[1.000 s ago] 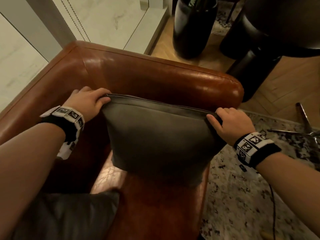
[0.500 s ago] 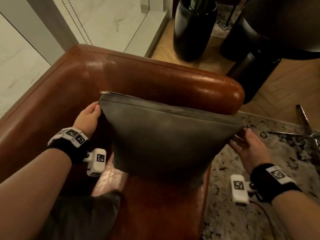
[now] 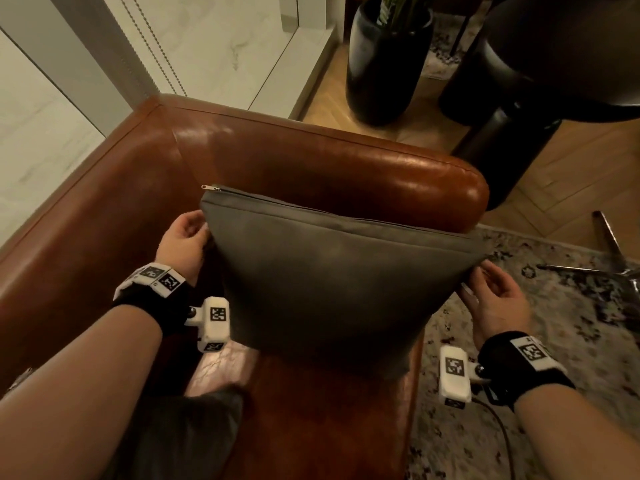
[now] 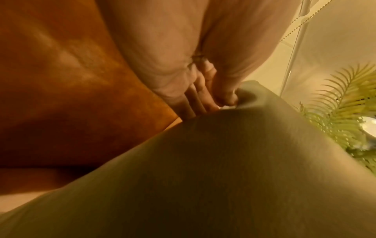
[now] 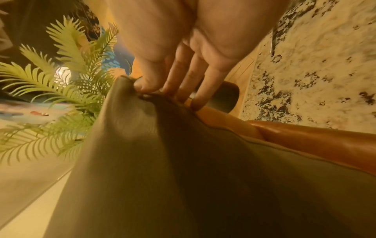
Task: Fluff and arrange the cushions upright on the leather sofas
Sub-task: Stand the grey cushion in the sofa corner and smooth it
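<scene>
A grey cushion (image 3: 332,282) stands upright on the brown leather sofa (image 3: 311,161), leaning against its rounded arm, zip edge on top. My left hand (image 3: 185,237) is at the cushion's left side just below the top corner. In the left wrist view its thumb (image 4: 227,95) dents the cushion (image 4: 223,177) and the fingers lie behind it. My right hand (image 3: 491,296) is at the right corner, palm toward the cushion. The right wrist view shows its straight fingers (image 5: 173,83) touching the cushion's corner (image 5: 183,177). A second grey cushion (image 3: 180,434) lies on the seat at bottom left.
Behind the sofa arm stand a black plant pot (image 3: 381,71) and a black round pedestal table (image 3: 502,143) on wood floor. A patterned rug (image 3: 554,341) and a metal chair leg (image 3: 609,244) lie to the right. A pale wall with a blind chain (image 3: 138,53) runs on the left.
One second ago both hands gripped the cushion's top corners. They let go, dropped to its sides with palms turned inward, and now press against the left and right edges.
</scene>
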Available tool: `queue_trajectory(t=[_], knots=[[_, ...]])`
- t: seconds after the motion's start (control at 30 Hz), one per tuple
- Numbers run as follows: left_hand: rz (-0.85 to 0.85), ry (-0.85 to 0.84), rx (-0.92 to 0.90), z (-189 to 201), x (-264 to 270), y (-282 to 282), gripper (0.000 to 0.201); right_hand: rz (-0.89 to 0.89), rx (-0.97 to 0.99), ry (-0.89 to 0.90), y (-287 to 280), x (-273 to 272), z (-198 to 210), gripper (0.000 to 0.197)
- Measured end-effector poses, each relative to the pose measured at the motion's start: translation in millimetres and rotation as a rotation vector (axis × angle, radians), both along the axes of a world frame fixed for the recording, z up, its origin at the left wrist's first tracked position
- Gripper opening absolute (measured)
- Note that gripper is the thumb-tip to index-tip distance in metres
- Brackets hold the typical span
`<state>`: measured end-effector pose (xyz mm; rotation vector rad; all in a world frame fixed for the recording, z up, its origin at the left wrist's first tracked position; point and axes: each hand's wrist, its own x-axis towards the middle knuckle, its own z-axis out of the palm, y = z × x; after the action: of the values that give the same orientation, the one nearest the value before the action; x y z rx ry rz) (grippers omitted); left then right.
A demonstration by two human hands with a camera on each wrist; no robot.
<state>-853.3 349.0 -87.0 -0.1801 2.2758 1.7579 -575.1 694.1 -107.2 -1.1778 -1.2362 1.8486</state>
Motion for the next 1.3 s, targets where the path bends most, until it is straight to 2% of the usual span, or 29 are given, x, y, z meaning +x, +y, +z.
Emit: queue_trajectory(t=[0.07,0.13,0.2,0.33,0.43,0.5,0.57,0.63,0.73,0.83,0.9,0.97,1.03,1.07,1.13,1.17,1.23,1.3], knots=[[-0.059,0.020,-0.122,-4,4,4,0.020,0.008,0.004,-0.047,-4,-4,-2,0.055],[-0.014,0.066,-0.198,-2,4,7,0.019,-0.047,-0.021,-0.069,-6,-8,-3,0.033],[0.057,0.074,-0.188,-4,-4,5,0.014,-0.116,-0.023,-0.114,-3,-9,-1,0.010],[0.135,0.057,-0.177,-3,-16,2,0.013,-0.138,0.022,-0.132,-1,-4,-3,0.007],[0.139,0.058,-0.189,5,-12,7,0.006,-0.037,0.022,-0.070,-3,-5,5,0.030],[0.106,0.026,-0.107,6,-16,7,0.012,-0.006,-0.034,0.013,4,-8,9,0.024],[0.038,0.033,-0.110,11,-18,7,0.019,0.011,-0.076,0.075,11,-10,11,0.027],[0.008,0.041,-0.183,17,-19,10,0.021,0.032,-0.035,0.016,10,-13,11,0.028],[0.073,0.092,-0.273,18,-22,12,0.030,-0.061,0.032,-0.078,8,-15,10,0.009],[0.120,0.075,-0.282,16,-26,12,0.031,-0.098,0.079,-0.066,7,-13,9,0.012],[0.098,0.095,-0.281,18,-25,11,0.029,-0.048,0.077,-0.051,5,-11,11,0.010],[0.046,0.095,-0.244,16,-18,7,0.028,0.012,-0.013,-0.036,4,-4,6,0.029],[-0.013,0.047,-0.229,5,-6,-1,0.033,0.096,-0.139,-0.058,-2,11,-8,0.034],[-0.059,0.005,-0.256,-2,1,-5,0.035,0.159,-0.159,-0.111,-7,19,-17,0.036],[-0.138,-0.058,-0.318,-14,16,-7,0.035,0.318,-0.138,-0.257,-22,33,-37,0.052],[-0.123,-0.057,-0.333,-17,20,-6,0.033,0.345,-0.113,-0.319,-31,34,-43,0.053],[-0.005,-0.064,-0.305,-18,23,-3,0.030,0.225,-0.074,-0.400,-41,28,-47,0.030],[0.102,-0.088,-0.271,-19,18,-2,0.033,0.059,-0.043,-0.442,-43,21,-48,0.018]])
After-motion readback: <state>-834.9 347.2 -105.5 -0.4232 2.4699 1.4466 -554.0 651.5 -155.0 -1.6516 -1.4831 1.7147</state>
